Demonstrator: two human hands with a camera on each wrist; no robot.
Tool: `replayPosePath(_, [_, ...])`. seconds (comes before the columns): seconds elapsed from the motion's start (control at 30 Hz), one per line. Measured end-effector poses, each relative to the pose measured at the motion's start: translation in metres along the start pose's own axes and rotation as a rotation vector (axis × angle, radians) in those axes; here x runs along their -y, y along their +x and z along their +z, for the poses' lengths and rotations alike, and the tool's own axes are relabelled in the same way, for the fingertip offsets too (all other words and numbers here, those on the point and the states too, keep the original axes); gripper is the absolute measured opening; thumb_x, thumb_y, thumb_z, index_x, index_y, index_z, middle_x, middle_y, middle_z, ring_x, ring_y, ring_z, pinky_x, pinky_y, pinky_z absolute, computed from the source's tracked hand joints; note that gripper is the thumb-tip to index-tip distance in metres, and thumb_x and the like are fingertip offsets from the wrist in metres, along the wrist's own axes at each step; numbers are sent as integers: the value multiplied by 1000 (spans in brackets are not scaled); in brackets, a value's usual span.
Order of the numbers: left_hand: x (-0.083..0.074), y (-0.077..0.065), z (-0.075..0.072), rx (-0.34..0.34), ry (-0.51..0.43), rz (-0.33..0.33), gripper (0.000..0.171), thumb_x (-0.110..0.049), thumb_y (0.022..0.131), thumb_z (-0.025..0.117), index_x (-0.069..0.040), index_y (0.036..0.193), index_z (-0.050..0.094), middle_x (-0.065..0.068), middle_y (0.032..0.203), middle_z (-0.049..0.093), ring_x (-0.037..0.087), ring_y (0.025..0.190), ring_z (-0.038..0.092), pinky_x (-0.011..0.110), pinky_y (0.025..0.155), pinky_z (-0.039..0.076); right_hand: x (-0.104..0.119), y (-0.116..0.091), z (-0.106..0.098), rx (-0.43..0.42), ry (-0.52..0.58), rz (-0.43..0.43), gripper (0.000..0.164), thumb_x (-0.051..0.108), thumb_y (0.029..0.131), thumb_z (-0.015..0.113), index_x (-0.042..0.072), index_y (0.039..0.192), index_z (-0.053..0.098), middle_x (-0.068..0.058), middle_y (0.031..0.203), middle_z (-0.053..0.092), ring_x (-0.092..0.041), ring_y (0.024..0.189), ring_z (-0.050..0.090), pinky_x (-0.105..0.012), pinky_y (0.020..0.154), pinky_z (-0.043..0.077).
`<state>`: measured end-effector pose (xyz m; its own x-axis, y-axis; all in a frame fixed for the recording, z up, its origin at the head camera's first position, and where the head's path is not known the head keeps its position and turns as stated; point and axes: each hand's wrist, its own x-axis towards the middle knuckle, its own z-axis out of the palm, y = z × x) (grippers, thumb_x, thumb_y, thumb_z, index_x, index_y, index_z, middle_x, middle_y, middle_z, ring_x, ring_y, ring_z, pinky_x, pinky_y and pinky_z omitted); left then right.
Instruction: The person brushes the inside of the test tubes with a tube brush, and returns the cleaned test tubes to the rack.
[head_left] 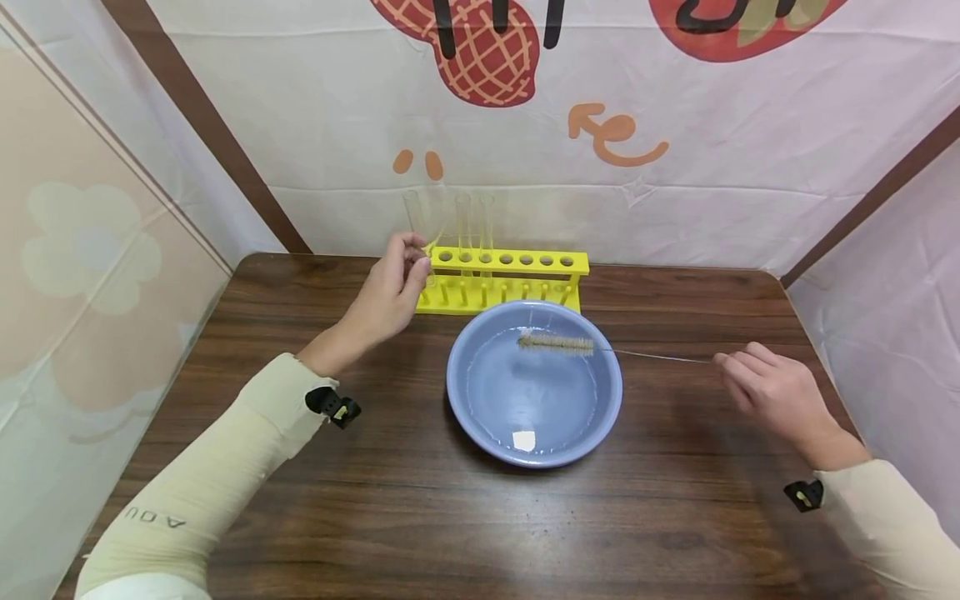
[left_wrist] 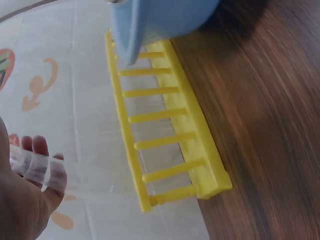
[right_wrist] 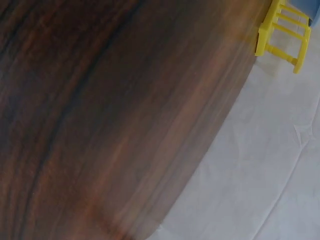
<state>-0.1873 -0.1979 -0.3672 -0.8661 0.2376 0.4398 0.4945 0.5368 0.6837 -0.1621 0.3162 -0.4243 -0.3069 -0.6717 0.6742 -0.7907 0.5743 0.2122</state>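
At a dark, wood-grained table (head_left: 660, 517) we see our left hand (head_left: 390, 292) curled around a clear glass tube (head_left: 417, 223), fingers and thumb pinching it at the left end of a bright yellow plastic rack (head_left: 510, 265); the tube stands tilted, its lower end at the rack's first hole, though we cannot tell whether it sits in the hole. In the left wrist view the tube (left_wrist: 37, 167) crosses the fingers (left_wrist: 40, 147) as a pale, see-through band, and the rack (left_wrist: 165, 125) shows its thin rungs and flat base against the table (left_wrist: 260, 100). Two more clear tubes (head_left: 474, 225) stand upright in the rack's holes, just right of the held one. In front of the rack, nearly touching it, sits a round, smooth blue bowl (head_left: 461, 392) holding shallow clear water, its rim (left_wrist: 150, 25) filling the top of the left wrist view. A brush (head_left: 557, 342) with a bristly tan head lies across the bowl's far rim, its thin wire handle running right toward our right hand (head_left: 776, 396). That hand's fingers are loosely curled at the wire's end; whether they grip it we cannot tell. The right wrist view shows only blurred table (right_wrist: 100, 125), white cloth and a corner of the rack (right_wrist: 282, 35). Behind hangs a white printed cloth (head_left: 675, 192), creased.
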Motion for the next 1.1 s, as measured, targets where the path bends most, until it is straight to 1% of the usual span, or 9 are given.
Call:
replayPosePath(0.17, [-1,6,1,-101,-136,-34,27,-9,110,42,10,128,37,24,102,60,35,94,61,23,80,46,2,-5,4,9,7,8,36,19,108,45,-2,89,68,-9,72,64,-25,59,56,-41,42,45])
replayPosePath(0.27, [-2,11,4,-163,-159,-32,27,-10,108,47,9,126,41,23,108,59,34,101,59,25,85,44,3,-7,6,6,14,10,37,18,108,44,-2,89,69,-10,72,64,-25,60,56,-41,43,45])
replayPosePath(0.33, [0,13,7,-193,-145,-23,26,-11,108,50,9,125,44,20,110,56,28,105,55,29,88,42,3,-8,7,3,17,12,35,17,107,45,-2,90,69,-10,73,65,-25,60,56,-41,43,45])
replayPosePath(0.43, [2,18,10,-239,-123,2,26,-11,106,54,7,123,49,17,109,50,21,103,47,35,85,39,4,-9,9,0,17,13,35,16,106,45,-2,91,70,-10,74,66,-24,60,56,-41,43,45])
replayPosePath(0.57, [5,22,13,-297,-134,12,26,-10,105,57,7,123,51,14,105,49,16,98,47,31,80,40,6,-11,11,-2,14,14,34,16,106,45,-1,90,70,-10,75,66,-24,60,57,-40,44,45])
replayPosePath(0.7, [9,27,15,-342,-124,-21,26,-9,103,60,6,124,53,15,105,53,17,99,52,26,78,42,6,-12,13,-3,22,17,34,16,106,46,-1,88,70,-9,74,65,-23,60,56,-39,44,45])
replayPosePath(0.83, [11,33,17,-382,-100,-49,27,-11,102,63,4,123,55,14,106,56,19,101,55,27,82,46,5,-12,14,4,31,18,34,17,107,46,-1,89,70,-9,75,66,-23,61,56,-39,44,45])
replayPosePath(1.0, [11,42,21,-455,-47,-27,29,-11,100,66,6,122,57,16,104,58,20,99,58,33,82,52,3,-12,15,18,39,12,35,19,107,46,-2,91,70,-9,76,66,-23,61,57,-39,45,45])
replayPosePath(1.1, [11,49,23,-480,-13,-19,29,-10,99,68,6,121,58,17,104,59,23,98,59,36,82,54,2,-12,14,26,44,10,36,20,107,46,-2,91,70,-9,75,66,-24,61,56,-39,45,45])
